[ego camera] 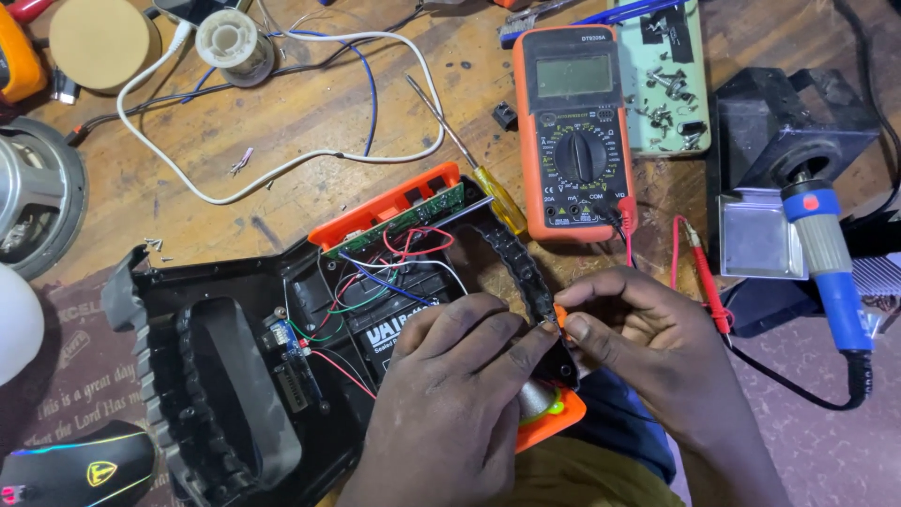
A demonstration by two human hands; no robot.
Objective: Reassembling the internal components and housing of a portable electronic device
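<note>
An opened black and orange device casing point(216, 394) lies on the wooden bench, showing a black battery point(389, 314), coloured wires point(375, 277) and a green circuit board point(413, 211). My left hand point(450, 404) rests over the battery, fingertips pinching at the casing's right rim. My right hand point(648, 347) meets it there, thumb and forefinger pinched on something small and orange point(559, 317) at the rim. What exactly the fingers hold is hidden.
An orange multimeter point(574, 131) lies behind, its red probe point(706, 282) beside my right hand. A yellow-handled screwdriver point(488, 183), a blue soldering iron point(831, 272) in its black stand, a solder spool point(228, 42), a white cable point(282, 160), a speaker point(28, 197) and a mouse point(80, 469) surround the casing.
</note>
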